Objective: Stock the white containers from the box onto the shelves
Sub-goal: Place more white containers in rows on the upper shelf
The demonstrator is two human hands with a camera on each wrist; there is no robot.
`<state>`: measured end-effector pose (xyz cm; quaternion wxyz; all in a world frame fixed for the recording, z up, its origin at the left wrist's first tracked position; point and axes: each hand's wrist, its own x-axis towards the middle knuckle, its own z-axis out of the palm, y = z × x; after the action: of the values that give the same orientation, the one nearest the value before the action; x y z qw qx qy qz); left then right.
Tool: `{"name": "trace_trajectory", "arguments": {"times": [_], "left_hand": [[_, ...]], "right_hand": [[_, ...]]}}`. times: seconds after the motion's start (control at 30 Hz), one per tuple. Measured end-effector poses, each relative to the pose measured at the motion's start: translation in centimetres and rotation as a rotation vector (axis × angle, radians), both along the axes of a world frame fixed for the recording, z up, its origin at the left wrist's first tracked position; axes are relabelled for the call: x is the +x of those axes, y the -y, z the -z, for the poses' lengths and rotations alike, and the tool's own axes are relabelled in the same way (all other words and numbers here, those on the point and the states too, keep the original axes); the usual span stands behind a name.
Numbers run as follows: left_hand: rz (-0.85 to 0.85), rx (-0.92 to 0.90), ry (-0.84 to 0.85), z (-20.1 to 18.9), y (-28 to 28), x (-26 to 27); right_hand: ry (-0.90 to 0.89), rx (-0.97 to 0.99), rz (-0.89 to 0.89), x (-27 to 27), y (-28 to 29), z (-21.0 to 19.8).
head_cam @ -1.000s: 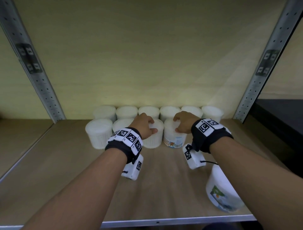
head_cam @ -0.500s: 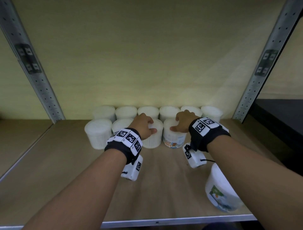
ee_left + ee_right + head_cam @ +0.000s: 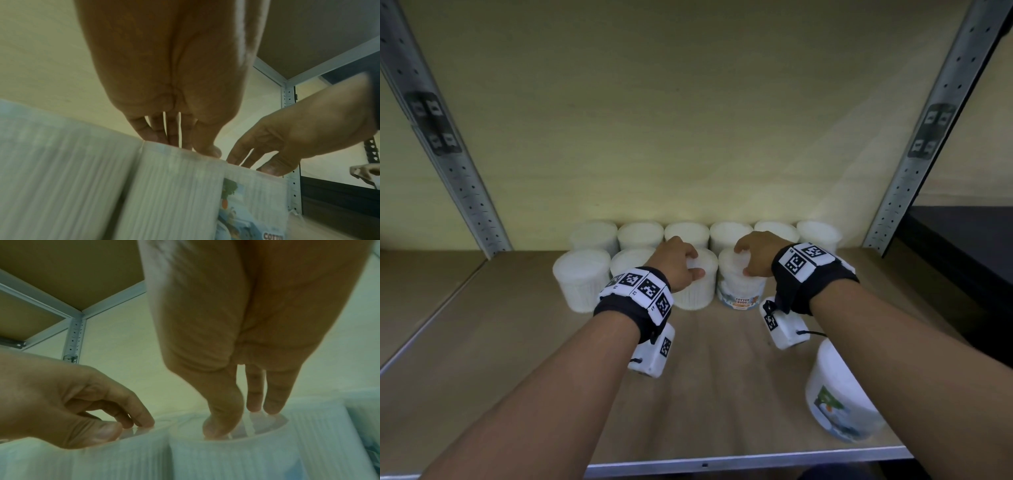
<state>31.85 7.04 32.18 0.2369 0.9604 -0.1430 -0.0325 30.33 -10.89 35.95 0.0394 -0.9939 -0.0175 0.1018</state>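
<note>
Two rows of white containers stand at the back of the wooden shelf (image 3: 517, 377). My left hand (image 3: 681, 267) grips the lid of the third front-row container (image 3: 697, 294) from above, thumb at its near rim. My right hand (image 3: 753, 257) grips the lid of the neighbouring container (image 3: 739, 291), whose "COTTON BUDS" label faces me. In the right wrist view the right hand (image 3: 242, 418) has its thumb and fingertips down on that lid (image 3: 267, 431), and the left hand (image 3: 123, 423) is curled over its own container (image 3: 123, 456). The box is out of view.
Another white container (image 3: 835, 404) leans at the shelf's front right, under my right forearm. Perforated metal uprights (image 3: 448, 154) (image 3: 928, 137) flank the bay. A dark surface (image 3: 962, 246) lies beyond the right upright. Bare board spreads left of the rows.
Both hands stay on the same two lids. The right wrist has shifted slightly left; the containers have barely moved.
</note>
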Motion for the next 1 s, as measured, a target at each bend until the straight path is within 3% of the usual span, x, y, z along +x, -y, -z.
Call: {"name": "trace_trajectory", "arguments": {"times": [0.3,0.7,0.83,1.0], "left_hand": [[0.036,0.046,-0.034,-0.5,0.0,0.0],[0.245,0.217,-0.177,-3.0,-0.8,0.3],[0.132,0.121,-0.038,-2.0,-0.4,0.1],[0.009,0.129,0.108,-0.2,0.3,-0.1]], "right_hand": [[0.025,0.030,-0.016,0.2,0.5,0.3],[0.054,0.011,-0.045,0.5,0.4,0.6],[0.055,0.020,-0.045,0.6,0.5,0.8],[0.060,0.016,-0.039,0.6,0.3,0.7]]}}
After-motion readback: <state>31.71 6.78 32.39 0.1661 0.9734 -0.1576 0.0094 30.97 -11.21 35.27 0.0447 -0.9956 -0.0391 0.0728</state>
